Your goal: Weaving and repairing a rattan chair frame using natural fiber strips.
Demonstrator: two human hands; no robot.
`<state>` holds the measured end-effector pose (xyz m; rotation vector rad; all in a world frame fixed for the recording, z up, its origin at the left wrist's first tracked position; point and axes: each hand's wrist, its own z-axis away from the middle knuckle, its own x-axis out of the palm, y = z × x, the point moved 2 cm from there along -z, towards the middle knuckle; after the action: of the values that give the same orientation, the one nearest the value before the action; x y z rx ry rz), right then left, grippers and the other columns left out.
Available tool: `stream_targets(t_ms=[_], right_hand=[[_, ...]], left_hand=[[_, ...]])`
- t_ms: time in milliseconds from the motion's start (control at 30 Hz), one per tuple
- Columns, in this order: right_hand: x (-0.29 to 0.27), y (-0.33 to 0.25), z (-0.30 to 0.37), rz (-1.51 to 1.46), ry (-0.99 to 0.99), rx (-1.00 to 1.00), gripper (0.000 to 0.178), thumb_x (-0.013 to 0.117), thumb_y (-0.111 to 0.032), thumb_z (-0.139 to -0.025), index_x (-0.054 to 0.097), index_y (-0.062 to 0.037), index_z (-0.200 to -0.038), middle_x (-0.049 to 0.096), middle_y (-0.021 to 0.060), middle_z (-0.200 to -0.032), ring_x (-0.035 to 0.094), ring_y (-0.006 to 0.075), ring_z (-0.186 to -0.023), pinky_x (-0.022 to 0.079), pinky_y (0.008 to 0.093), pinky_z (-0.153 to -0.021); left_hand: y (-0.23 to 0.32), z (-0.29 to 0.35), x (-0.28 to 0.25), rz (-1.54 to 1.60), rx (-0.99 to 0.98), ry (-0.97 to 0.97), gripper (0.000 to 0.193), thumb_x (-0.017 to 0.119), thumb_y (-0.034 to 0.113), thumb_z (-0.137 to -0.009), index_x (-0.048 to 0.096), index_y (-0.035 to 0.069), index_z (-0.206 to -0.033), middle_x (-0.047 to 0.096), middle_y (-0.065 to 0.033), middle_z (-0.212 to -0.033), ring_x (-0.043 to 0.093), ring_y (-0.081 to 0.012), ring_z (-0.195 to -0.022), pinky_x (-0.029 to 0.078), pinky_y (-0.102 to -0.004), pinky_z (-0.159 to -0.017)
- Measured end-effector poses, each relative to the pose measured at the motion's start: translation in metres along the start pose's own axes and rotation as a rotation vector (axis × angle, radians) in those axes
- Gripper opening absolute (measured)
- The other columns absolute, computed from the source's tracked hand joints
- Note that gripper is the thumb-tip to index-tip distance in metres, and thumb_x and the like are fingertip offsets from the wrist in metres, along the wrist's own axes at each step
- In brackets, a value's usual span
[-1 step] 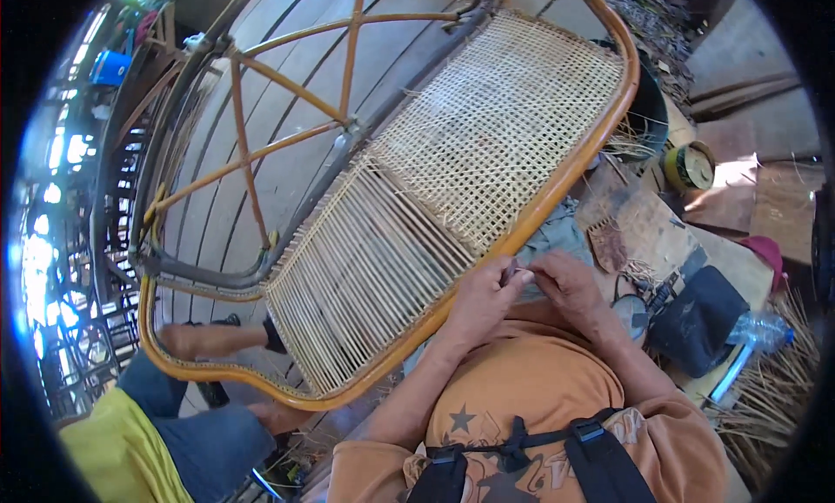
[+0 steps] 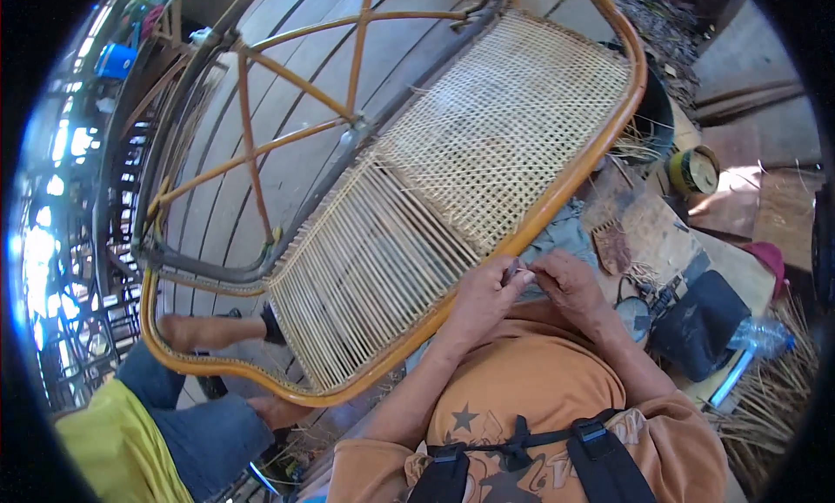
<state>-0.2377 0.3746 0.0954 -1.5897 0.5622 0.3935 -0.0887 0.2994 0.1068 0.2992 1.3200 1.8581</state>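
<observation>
Just off the near rail of a rattan bench frame [image 2: 532, 229], my two hands meet in front of my body. My left hand [image 2: 489, 294] is closed, thumb pressed against a small dark piece [image 2: 515, 268] too small to name. Close beside it, my right hand [image 2: 567, 284] pinches with curled fingers; what it holds is hidden. Beyond them spreads the bench's cane seat [image 2: 513, 112], woven in an open lattice on the far right part. On the left part of the seat, parallel cane strands [image 2: 365, 277] run one way, with gaps between them.
At lower left sits another person in a yellow shirt [image 2: 117, 446], legs partly under the frame. To my right lie a worn brush-like piece [image 2: 611, 246], a black pouch [image 2: 700, 320], a plastic bottle [image 2: 761, 336] and loose cane strips [image 2: 774, 399]. A yellow-green tin [image 2: 693, 170] stands farther off.
The view has shifted slightly, so the bench and surroundings sit a little to the right. My hands keep nearly the same pose.
</observation>
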Motion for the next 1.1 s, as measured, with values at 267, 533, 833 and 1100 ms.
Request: stream_targets(t_ms=[267, 533, 833, 1100], right_hand=[[0.02, 0.007, -0.009, -0.009, -0.215, 0.005, 0.01, 0.061, -0.012, -0.08, 0.059, -0.0085, -0.09, 0.057, 0.0125, -0.081, 0.058, 0.0324, -0.076, 0.047, 0.0384, -0.063], [-0.048, 0.07, -0.003, 0.213, -0.2, 0.325, 0.016, 0.055, -0.021, -0.085, 0.059, -0.0064, -0.089, 0.06, 0.0156, -0.083, 0.058, 0.0353, -0.082, 0.046, 0.0421, -0.07], [-0.07, 0.078, 0.018, 0.086, -0.017, 0.337, 0.016, 0.054, -0.019, -0.086, 0.059, -0.0042, -0.089, 0.06, 0.0165, -0.083, 0.058, 0.0349, -0.078, 0.046, 0.0402, -0.068], [-0.095, 0.089, 0.038, -0.349, 0.179, 0.628, 0.016, 0.059, -0.017, -0.086, 0.058, -0.0013, -0.084, 0.053, 0.0007, -0.069, 0.049, 0.0088, -0.063, 0.041, 0.0256, -0.058]], left_hand=[[-0.013, 0.01, -0.012, -0.106, 0.063, 0.121, 0.02, 0.061, 0.021, -0.084, 0.06, 0.001, -0.086, 0.057, -0.0159, -0.073, 0.057, -0.0303, -0.067, 0.045, -0.0366, -0.063], [-0.036, 0.002, -0.052, 0.111, -0.127, 0.371, 0.019, 0.062, 0.019, -0.086, 0.063, 0.001, -0.091, 0.054, 0.0037, -0.069, 0.046, -0.0048, -0.064, 0.039, -0.0208, -0.058], [-0.024, 0.0, -0.036, 0.242, -0.169, 0.304, 0.018, 0.062, 0.017, -0.085, 0.063, 0.0, -0.088, 0.056, 0.0027, -0.069, 0.042, -0.0026, -0.054, 0.034, -0.0177, -0.049], [-0.029, 0.005, -0.026, -0.123, -0.209, 0.015, 0.021, 0.061, 0.018, -0.083, 0.063, -0.002, -0.088, 0.061, -0.0039, -0.069, 0.054, -0.0106, -0.061, 0.042, -0.0266, -0.057]])
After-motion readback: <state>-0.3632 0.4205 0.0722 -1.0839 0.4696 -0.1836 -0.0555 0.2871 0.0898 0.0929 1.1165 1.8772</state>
